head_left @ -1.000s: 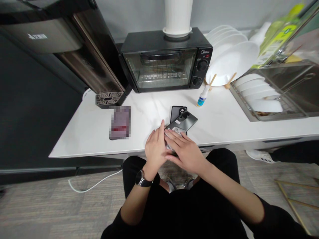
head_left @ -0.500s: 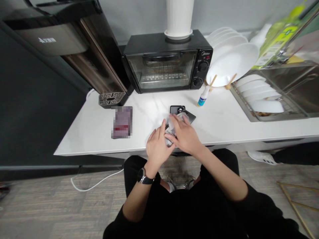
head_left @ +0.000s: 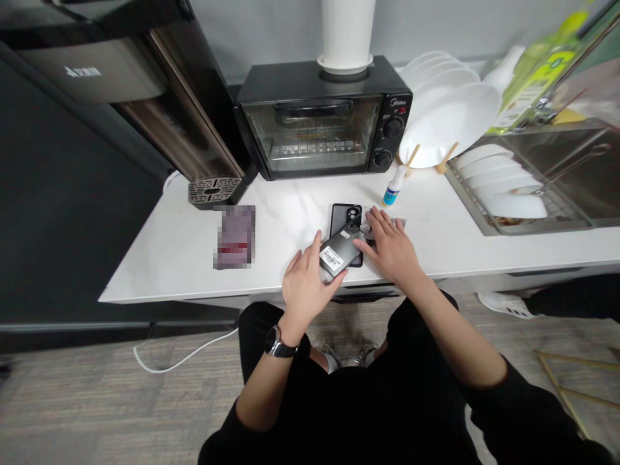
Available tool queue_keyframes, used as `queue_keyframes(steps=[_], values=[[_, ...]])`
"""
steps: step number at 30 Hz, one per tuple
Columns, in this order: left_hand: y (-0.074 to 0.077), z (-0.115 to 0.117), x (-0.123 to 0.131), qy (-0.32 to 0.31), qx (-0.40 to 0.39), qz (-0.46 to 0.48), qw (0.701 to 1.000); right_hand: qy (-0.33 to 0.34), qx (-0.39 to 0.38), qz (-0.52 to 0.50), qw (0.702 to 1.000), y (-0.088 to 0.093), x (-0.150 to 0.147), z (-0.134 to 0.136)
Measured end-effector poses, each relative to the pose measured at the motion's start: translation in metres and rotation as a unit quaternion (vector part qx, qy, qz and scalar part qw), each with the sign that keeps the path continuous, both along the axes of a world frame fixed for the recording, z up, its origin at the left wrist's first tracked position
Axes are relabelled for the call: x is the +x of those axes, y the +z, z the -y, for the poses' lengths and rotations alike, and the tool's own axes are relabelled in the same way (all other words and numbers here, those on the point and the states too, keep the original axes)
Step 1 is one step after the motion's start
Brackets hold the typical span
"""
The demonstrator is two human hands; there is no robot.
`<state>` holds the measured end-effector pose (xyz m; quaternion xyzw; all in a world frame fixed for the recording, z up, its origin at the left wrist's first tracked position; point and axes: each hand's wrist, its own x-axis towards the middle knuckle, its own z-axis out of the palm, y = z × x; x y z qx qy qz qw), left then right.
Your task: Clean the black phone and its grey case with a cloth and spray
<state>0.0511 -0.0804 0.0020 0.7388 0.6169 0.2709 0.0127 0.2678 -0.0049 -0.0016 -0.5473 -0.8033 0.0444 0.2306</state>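
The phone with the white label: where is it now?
In the head view, the phone is just right of centre, near the counter's front edge, between the left hand and right hand, in front of the oven.

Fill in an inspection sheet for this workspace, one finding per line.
Surface: white counter, faintly veined.
Job's things: labelled phone lying across an apparent black phone case; pale cloth or wipe, mostly hidden.
Clutter: small bottle; pixelated item.
Hands: left hand holds the phone's near end; right hand covers the cloth by the phone's far end.
Cables: white cable on the floor.
Surroundings: toaster oven, dispenser, upright plates, sink holding dishes; another person's shoe.
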Motion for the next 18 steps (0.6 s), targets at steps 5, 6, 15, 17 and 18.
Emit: queue_keyframes(steps=[5,6,15,17,18], values=[[-0.004,0.0,-0.004,-0.01,-0.004,0.001,1.0,0.089,0.014,-0.007,0.996,0.006,-0.05,0.021],[-0.006,0.0,-0.006,-0.016,-0.003,-0.002,1.0,0.135,0.011,-0.004,0.991,0.007,-0.058,0.033],[-0.001,0.0,-0.003,-0.014,-0.015,-0.002,1.0,0.15,0.017,0.008,0.989,0.008,-0.007,0.048],[0.001,0.001,-0.001,-0.009,-0.011,0.002,1.0,0.088,0.025,0.013,0.996,0.006,0.005,0.025],[0.002,0.001,0.0,-0.008,-0.011,0.002,1.0,0.062,0.027,0.013,0.998,0.005,0.007,0.016]])
